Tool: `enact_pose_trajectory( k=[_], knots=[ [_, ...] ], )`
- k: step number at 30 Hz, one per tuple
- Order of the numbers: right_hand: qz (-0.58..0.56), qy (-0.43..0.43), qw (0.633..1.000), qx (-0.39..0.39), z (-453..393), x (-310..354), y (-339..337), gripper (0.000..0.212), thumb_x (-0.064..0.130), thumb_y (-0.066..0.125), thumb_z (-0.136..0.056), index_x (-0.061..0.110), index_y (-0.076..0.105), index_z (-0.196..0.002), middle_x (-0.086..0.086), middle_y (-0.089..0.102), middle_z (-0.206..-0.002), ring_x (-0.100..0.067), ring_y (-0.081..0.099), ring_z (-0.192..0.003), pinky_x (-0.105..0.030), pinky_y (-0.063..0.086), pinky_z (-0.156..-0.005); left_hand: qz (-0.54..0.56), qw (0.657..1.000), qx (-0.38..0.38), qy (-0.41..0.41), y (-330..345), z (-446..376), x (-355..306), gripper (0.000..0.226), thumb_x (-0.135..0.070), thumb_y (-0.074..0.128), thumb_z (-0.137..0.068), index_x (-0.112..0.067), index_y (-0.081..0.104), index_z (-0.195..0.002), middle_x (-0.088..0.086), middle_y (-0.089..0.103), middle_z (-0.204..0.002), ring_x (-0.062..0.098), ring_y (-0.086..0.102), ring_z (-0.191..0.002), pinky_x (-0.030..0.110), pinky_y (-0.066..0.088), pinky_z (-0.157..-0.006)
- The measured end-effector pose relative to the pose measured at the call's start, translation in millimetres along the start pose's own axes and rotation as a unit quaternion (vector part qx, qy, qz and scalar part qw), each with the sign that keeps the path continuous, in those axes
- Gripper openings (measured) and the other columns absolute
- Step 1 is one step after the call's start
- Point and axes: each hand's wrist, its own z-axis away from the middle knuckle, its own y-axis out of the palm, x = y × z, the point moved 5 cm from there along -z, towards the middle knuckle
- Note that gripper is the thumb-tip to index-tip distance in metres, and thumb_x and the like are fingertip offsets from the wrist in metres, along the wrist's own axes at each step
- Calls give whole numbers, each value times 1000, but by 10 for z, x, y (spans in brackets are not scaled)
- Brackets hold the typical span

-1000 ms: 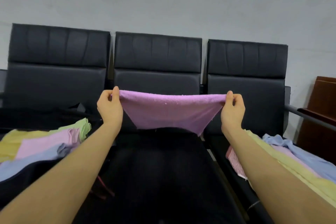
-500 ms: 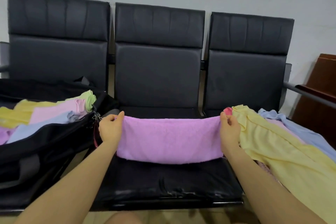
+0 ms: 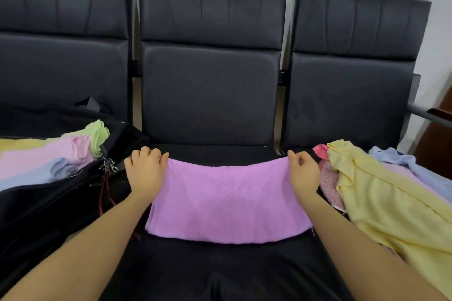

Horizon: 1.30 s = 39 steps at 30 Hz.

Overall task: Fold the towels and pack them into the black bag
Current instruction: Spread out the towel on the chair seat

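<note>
Step in hand: you are folding the purple terry-cloth towel [image 3: 226, 199]; it lies spread on the black padded middle seat [image 3: 220, 271], its near edge closest to you.
Left hand: your left hand [image 3: 144, 171] pinches the far left corner, fingers curled over the hem.
Right hand: your right hand [image 3: 303, 173] pinches the far right corner; the two hands are well apart, the far hem slack between them.
Black fabric bag [image 3: 41, 205]: open on the left seat, just beside the towel, with a stack of folded pastel towels [image 3: 49, 156] inside.
Pile of loose yellow, blue and pink towels [image 3: 381, 193]: unfolded, on the right seat.
Next move, as judged: bring the corners over to halve the cloth squarely, edges matched, then pack it left.
</note>
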Motion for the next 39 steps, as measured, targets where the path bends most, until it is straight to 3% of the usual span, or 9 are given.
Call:
enact_pose_trajectory(
  k=[7, 13, 16, 20, 25, 28, 33, 36, 39],
  knots=[
    [98, -12, 995, 14, -308, -120, 437, 31, 34, 48, -99, 13, 48, -75, 0, 51, -69, -20, 49, -69, -43, 36, -94, -84, 994, 6, 65, 446, -211, -55, 18, -20, 68, -87, -5, 64, -79, 13, 60, -83, 35, 55, -82, 47, 40, -75],
    [297, -250, 917, 92, -36, -110, 851, 38, 25, 59, -92, 7, 57, -126, -12, 53, -133, -35, 50, -118, -46, 36, -98, -98, 953, 79, 276, 759, 155, -458, 34, -26, 52, -82, -14, 68, -109, 10, 66, -115, 31, 56, -108, 42, 42, -83],
    [323, -327, 860, 221, 242, -178, 1031, 57, 39, 37, -90, 9, 51, -136, -11, 46, -145, -33, 45, -131, -42, 35, -106, -62, 944, 248, 210, 876, 470, -498, 68, -51, 9, -90, -25, 36, -147, 2, 27, -156, 27, 25, -144, 47, 25, -112],
    [441, -270, 786, 340, 440, -478, 1021, 114, 77, -31, -57, 26, 2, -154, 6, -3, -161, -16, -1, -149, -34, 0, -119, -79, 924, 342, 149, 913, 720, -379, 67, -61, -1, -90, -35, -10, -151, -8, -22, -157, 24, -19, -145, 50, -12, -115],
    [480, -233, 762, 368, 695, -550, 851, 96, 66, -21, -66, 27, -8, -153, 7, -12, -160, -14, -9, -148, -36, -9, -117, -83, 906, 385, 153, 749, 979, -349, 59, -53, 13, -100, -35, -12, -150, -7, -25, -156, 23, -23, -144, 52, -17, -112],
    [500, -223, 741, 388, 855, -570, 707, 64, 57, 6, -98, 27, -7, -153, 7, -12, -161, -13, -8, -148, -37, -9, -118, -79, 891, 418, 160, 642, 1127, -324, 59, -54, 13, -99, -36, -11, -151, -7, -24, -157, 23, -22, -145, 53, -17, -112],
    [491, -204, 748, 397, 1044, -518, 576, 59, 49, 15, -102, 26, 0, -154, 6, -8, -161, -15, -6, -148, -40, -8, -118, -81, 912, 379, 131, 440, 1209, -279, 55, -45, 19, -102, -26, 15, -153, 9, -3, -161, 33, 0, -147, 54, -1, -116],
    [484, -215, 765, 368, 1056, -454, 529, 53, 44, 20, -103, 29, 13, -154, 5, 1, -162, -15, 0, -149, -45, -5, -117, -124, 968, 188, 107, 262, 1117, -187, 39, -30, 62, -82, -7, 69, -114, 31, 60, -111, 45, 60, -95, 53, 52, -80],
    [455, -228, 788, 346, 1024, -372, 516, 50, 41, 25, -103, 29, 22, -151, 6, 9, -161, -11, 8, -148, -41, 3, -117, -164, 967, 184, 65, 166, 1093, -56, 54, -24, 75, -76, -20, 61, -128, 20, 62, -98, 35, 60, -81, 40, 48, -73]
  ],
)
